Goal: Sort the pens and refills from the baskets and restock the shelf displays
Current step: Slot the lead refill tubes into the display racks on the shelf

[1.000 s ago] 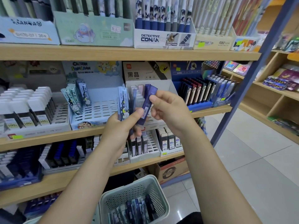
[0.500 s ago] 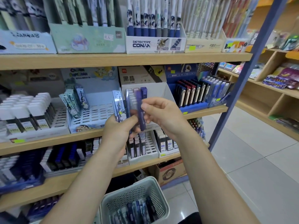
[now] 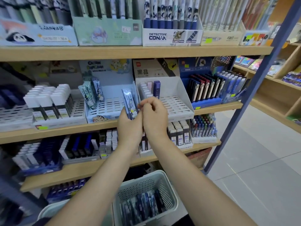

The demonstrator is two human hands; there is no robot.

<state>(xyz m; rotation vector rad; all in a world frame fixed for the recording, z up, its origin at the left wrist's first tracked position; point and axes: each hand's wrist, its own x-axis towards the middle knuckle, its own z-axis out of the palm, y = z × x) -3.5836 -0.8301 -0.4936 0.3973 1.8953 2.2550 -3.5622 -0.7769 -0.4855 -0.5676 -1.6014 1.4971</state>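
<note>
My left hand (image 3: 128, 126) grips a small bunch of blue cartoon-printed refill packs (image 3: 129, 103), held upright in front of the middle shelf. My right hand (image 3: 154, 116) is right beside it, fingers curled, with the fingertips pinching the right edge of those packs. A purple refill case (image 3: 156, 89) stands in the white slotted display (image 3: 179, 101) just behind my hands, next to several pale cases (image 3: 145, 91). Below my arms, a white basket (image 3: 164, 181) holds several more blue packs (image 3: 143, 206).
A light-blue cartoon display (image 3: 112, 105) with a few packs stands left of the white one. Wooden shelves (image 3: 114, 52) carry many pen and refill boxes. A second pale basket (image 3: 48, 207) sits at lower left. A blue upright post (image 3: 254, 82) and grey floor tiles lie to the right.
The purple case that my right hand held now stands in the white display. My right hand has dropped back to the packs in my left hand.
</note>
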